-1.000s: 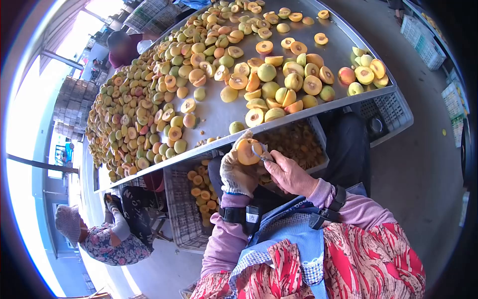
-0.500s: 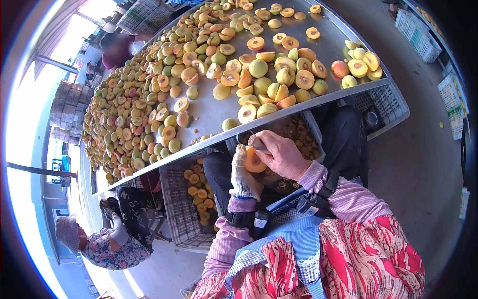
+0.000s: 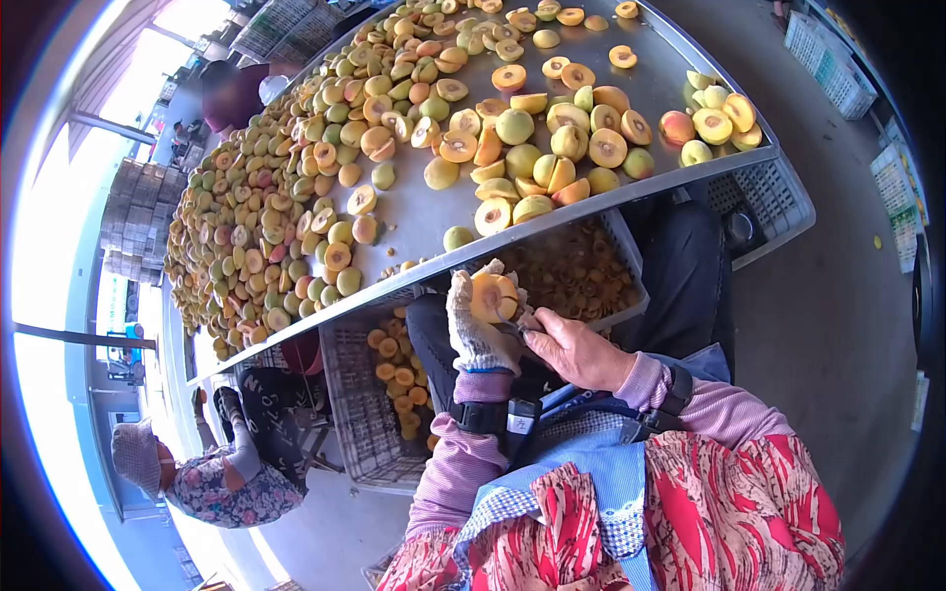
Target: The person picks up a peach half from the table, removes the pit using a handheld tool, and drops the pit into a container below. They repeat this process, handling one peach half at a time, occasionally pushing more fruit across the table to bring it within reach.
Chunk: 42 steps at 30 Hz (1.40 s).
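My left hand [image 3: 476,333], in a white knitted glove, is closed around a peach half [image 3: 489,298] with its orange cut face turned up. Close beside it on the right, my bare right hand [image 3: 579,353] grips a small pitting tool [image 3: 527,322]. The tool's thin metal end reaches the lower right of the cut face; its exact shape is hard to make out here. Beyond both hands lies a metal table [image 3: 419,209] bearing many peach halves [image 3: 606,148], some cut side up. Beneath its edge, brownish scraps [image 3: 576,266] fill a crate.
Below the table on the left, a grey plastic crate [image 3: 360,438] holds pitted halves. Another crate [image 3: 774,207] is under the right corner. A person in a hat [image 3: 227,478] sits at lower left; another person [image 3: 232,94] is across the table. Stacked crates [image 3: 138,222] stand behind.
My right hand has moved down and right, bringing the tool from the top of the peach half to its lower right side. The cut face has turned more towards me.
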Each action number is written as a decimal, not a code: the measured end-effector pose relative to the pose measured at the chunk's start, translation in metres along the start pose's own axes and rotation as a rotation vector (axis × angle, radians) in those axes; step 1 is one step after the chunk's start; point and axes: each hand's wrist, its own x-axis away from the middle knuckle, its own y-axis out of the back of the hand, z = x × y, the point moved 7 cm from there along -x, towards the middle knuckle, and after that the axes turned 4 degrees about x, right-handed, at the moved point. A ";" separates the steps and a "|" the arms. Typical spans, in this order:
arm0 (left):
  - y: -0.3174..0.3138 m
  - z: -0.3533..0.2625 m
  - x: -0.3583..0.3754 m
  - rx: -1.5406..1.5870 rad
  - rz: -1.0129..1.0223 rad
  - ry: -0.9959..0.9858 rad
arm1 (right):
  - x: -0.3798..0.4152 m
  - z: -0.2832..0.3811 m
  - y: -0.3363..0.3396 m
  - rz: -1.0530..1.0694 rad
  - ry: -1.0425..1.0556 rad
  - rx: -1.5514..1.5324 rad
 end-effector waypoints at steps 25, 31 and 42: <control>-0.007 -0.001 -0.003 -0.205 -0.184 -0.387 | -0.020 -0.014 0.002 0.084 -0.027 -0.245; -0.005 0.012 -0.010 -0.193 0.023 0.180 | -0.009 -0.020 0.004 0.334 -0.265 -0.310; -0.004 0.004 0.009 -0.856 0.290 0.120 | 0.023 -0.046 -0.031 0.796 -0.673 -0.946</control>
